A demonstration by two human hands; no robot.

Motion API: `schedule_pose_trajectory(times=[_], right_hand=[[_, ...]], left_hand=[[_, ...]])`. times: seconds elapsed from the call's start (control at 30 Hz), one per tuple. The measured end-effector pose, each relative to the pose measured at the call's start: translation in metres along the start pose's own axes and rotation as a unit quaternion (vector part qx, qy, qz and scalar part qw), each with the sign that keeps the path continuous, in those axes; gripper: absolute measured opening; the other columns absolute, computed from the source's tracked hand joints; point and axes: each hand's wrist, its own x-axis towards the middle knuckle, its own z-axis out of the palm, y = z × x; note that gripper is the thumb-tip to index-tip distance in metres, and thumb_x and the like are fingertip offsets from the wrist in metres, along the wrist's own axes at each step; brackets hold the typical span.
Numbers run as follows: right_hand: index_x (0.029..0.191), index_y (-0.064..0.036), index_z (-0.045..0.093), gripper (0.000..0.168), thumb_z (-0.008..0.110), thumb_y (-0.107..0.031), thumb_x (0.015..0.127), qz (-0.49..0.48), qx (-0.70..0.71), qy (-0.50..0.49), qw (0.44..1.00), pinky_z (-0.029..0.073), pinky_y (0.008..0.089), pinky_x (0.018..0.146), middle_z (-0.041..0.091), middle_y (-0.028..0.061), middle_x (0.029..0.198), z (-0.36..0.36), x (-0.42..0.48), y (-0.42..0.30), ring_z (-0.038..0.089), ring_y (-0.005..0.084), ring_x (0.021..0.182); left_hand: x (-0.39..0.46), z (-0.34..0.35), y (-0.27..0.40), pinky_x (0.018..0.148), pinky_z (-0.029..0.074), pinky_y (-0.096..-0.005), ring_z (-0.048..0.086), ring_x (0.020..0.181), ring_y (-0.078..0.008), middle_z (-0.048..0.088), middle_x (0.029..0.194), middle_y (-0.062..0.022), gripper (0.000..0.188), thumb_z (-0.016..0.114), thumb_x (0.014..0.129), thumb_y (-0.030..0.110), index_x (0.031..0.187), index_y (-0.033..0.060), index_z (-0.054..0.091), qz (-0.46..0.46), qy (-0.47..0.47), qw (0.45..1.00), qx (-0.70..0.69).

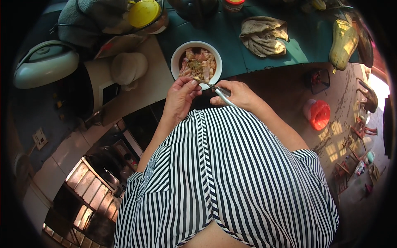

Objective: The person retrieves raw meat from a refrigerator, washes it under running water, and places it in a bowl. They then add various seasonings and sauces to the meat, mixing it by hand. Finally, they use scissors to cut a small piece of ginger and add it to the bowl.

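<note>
A round white bowl [220, 62] stands at the near edge of the green tabletop. In it lies cut raw meat [208, 65] in dark liquid, with a heap of greenish-brown seasoning on top. My left hand [183, 93] pinches a small yellowish piece [196, 79] at the bowl's near rim. The blades of kitchen scissors [224, 96] with white handles meet that piece. Around the handles my right hand [237, 94] is closed, just right of the bowl. Whether the blades are fully closed, I cannot tell.
A crumpled cloth [263, 36] and a squash [343, 45] lie to the right on the green table [229, 49]. At left are a kettle [46, 63], a whitish bag [129, 68] and a yellow-lidded jar [144, 13]. A red bucket or bag [320, 114] stands on the floor.
</note>
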Motion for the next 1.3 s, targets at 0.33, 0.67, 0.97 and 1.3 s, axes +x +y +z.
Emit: schedule_pose_trajectory(times=[0.33, 0.67, 0.97, 1.3], right_hand=[[0.101, -0.005, 0.071, 0.054, 0.079, -0.052, 0.077, 0.0, -0.036, 0.049, 0.998, 0.054, 0.0376, 0.072, 0.071, 0.0118, 0.081, 0.01, 0.004, 0.003, 0.07, 0.0267, 0.076], [0.118, -0.007, 0.063, 0.06, 0.078, -0.05, 0.078, 0.006, 0.004, 0.051, 0.999, 0.055, 0.0387, 0.075, 0.07, 0.0128, 0.084, 0.024, 0.009, 0.004, 0.071, 0.0278, 0.08], [0.119, -0.004, 0.066, 0.055, 0.078, -0.044, 0.084, 0.056, 0.016, 0.019, 0.998, 0.052, 0.0348, 0.074, 0.068, 0.01, 0.082, 0.018, 0.007, -0.009, 0.067, 0.0213, 0.08], [0.121, -0.01, 0.063, 0.063, 0.077, -0.054, 0.078, 0.009, -0.04, 0.051, 0.998, 0.055, 0.0403, 0.074, 0.07, 0.0106, 0.084, 0.024, 0.011, 0.0, 0.071, 0.0271, 0.082]], left_hand=[[0.005, 0.0, 0.002, 0.08, 0.057, -0.0311, 0.065, 0.09, -0.0189, 0.067, 0.1, -0.0068, 0.018, 0.069, 0.094, 0.009, 0.11, 0.0071, 0.061, -0.04, 0.052, 0.998, -0.019], [0.011, -0.003, -0.008, 0.085, 0.059, -0.0349, 0.066, 0.094, -0.0204, 0.065, 0.105, -0.0088, 0.026, 0.066, 0.094, 0.005, 0.118, 0.0062, 0.056, -0.007, 0.053, 0.993, -0.109], [0.01, -0.003, -0.007, 0.085, 0.061, -0.0348, 0.067, 0.093, -0.0204, 0.065, 0.102, -0.0094, 0.024, 0.065, 0.095, 0.004, 0.117, 0.0055, 0.056, -0.008, 0.058, 0.993, -0.105], [0.012, -0.006, -0.013, 0.085, 0.06, -0.0336, 0.067, 0.094, -0.022, 0.065, 0.108, -0.0115, 0.02, 0.065, 0.095, 0.003, 0.112, 0.0062, 0.056, 0.007, 0.073, 0.989, -0.13]])
